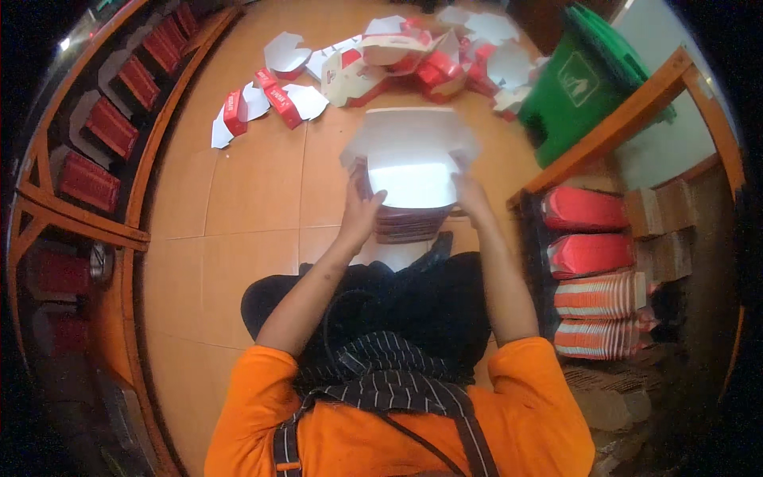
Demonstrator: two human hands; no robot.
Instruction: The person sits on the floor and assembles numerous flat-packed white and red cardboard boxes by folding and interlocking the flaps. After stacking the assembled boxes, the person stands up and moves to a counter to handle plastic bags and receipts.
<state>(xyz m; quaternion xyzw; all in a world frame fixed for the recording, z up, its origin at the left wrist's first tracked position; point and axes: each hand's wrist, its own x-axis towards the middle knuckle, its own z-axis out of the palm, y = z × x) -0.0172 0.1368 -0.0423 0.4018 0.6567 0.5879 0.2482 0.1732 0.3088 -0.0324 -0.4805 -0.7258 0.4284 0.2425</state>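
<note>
A stack of nested paper food boxes, white inside with dark red sides, is between my two hands above the floor. My left hand grips its left side, thumb over the near rim and fingers along the outer wall. At the opposite side, my right hand is closed on the stack, slightly blurred, with its fingers partly hidden behind the flap. The top box stands open, its white flaps spread out on the far side. Beneath it, several box edges show in layers.
Loose red-and-white boxes lie in a heap on the tiled floor ahead. A green bin stands at far right. Wooden shelves with red box stacks line the left. Red packs and flat carton stacks fill the right shelf.
</note>
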